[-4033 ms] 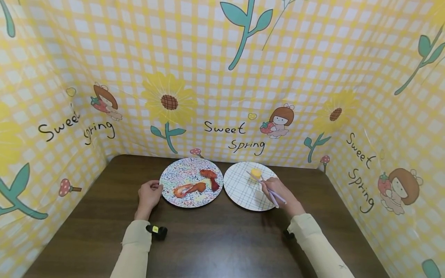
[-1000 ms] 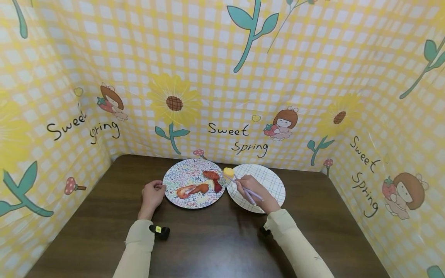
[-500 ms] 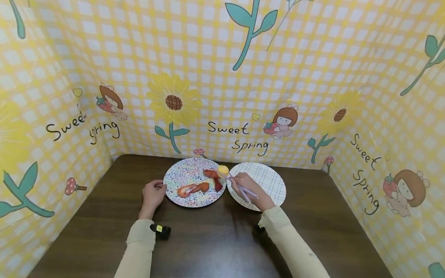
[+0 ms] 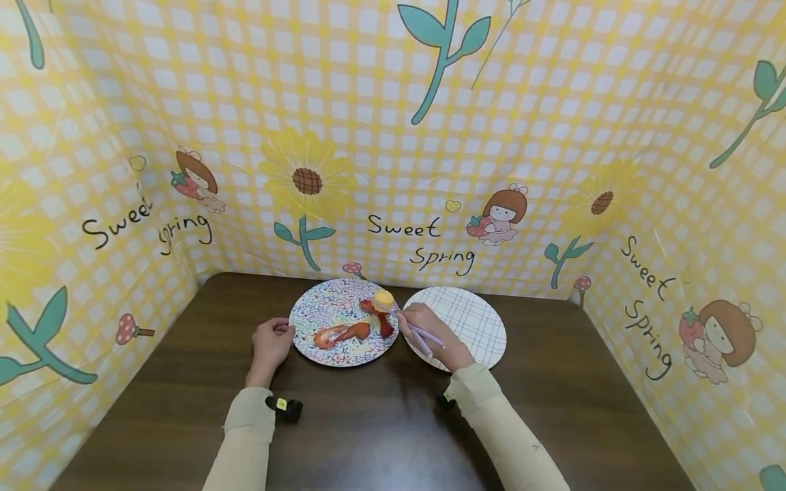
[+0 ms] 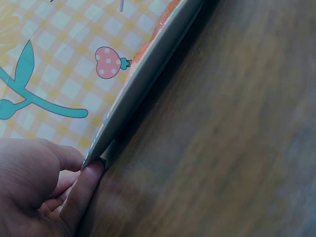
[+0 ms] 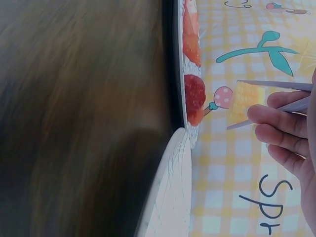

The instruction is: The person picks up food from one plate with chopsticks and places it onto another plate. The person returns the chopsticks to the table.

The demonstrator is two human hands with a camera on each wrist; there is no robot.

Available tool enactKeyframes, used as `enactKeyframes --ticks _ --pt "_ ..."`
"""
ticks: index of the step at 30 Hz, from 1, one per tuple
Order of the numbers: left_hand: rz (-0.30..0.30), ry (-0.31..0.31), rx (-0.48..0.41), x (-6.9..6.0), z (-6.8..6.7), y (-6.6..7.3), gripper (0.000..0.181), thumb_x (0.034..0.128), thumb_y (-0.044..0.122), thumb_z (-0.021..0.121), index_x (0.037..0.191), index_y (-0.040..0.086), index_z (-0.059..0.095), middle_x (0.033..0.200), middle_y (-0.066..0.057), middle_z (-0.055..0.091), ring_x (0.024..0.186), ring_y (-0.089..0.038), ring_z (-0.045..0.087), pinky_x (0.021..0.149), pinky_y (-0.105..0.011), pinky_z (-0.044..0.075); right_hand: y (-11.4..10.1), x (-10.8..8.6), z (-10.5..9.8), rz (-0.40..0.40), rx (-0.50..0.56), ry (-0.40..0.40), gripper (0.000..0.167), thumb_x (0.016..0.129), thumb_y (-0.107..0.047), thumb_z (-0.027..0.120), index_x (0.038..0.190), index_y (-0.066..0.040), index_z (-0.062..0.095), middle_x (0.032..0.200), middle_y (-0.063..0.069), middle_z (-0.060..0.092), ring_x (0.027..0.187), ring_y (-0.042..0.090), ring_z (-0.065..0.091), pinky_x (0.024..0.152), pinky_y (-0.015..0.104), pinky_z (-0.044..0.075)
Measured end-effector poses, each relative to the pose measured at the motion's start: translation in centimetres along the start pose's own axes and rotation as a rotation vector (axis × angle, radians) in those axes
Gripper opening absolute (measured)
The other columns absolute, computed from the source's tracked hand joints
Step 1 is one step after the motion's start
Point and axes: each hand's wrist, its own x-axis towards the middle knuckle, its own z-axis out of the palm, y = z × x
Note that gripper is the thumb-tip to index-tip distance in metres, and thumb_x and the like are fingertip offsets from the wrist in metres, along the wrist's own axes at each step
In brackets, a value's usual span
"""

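Note:
My right hand (image 4: 424,322) holds a pair of pale purple chopsticks (image 4: 430,341). Between their tips is a short yellow piece of corn (image 6: 245,102), raised over the right part of the multicoloured speckled plate (image 4: 325,303). On that plate lie a shrimp (image 4: 328,337), a brown-orange piece of food (image 4: 356,331) that looks like a drumstick, and red-brown pieces (image 4: 385,326) below the corn. With thumb and finger, my left hand (image 4: 270,344) pinches the speckled plate's left rim, clearest in the left wrist view (image 5: 96,153).
A white plate with a grid of lines (image 4: 469,327) stands to the right, close against the speckled one. Both are on a dark brown wooden table (image 4: 362,423). Yellow checked cloth (image 4: 393,157) with printed flowers walls the table at the back and sides.
From over the grid plate, my right hand has carried the corn leftward with the chopsticks to above the speckled plate. The left hand stays at the plate's rim.

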Motion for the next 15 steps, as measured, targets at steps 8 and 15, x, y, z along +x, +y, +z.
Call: enactKeyframes --ticks 8,15 --pt "-0.003 -0.004 -0.004 -0.07 -0.05 0.14 0.034 0.0977 0.016 0.062 0.122 -0.007 0.066 0.108 -0.023 0.068 0.096 -0.032 0.065 0.07 -0.027 0.047 -0.55 0.79 0.38 -0.016 0.023 0.009 0.025 0.093 0.005 0.058 0.071 -0.007 0.062 0.063 0.001 0.056 0.059 0.017 0.054 0.06 0.03 0.047" --pt "0.0 -0.005 -0.004 -0.14 -0.1 0.16 0.033 0.0976 0.015 0.062 0.121 -0.008 0.066 0.106 -0.022 0.067 0.093 -0.031 0.065 0.069 -0.026 0.047 -0.42 0.9 1.03 -0.029 0.045 -0.022 0.028 0.096 0.002 0.054 0.071 -0.009 0.059 0.065 0.0 0.056 0.061 0.016 0.054 0.063 0.03 0.047"
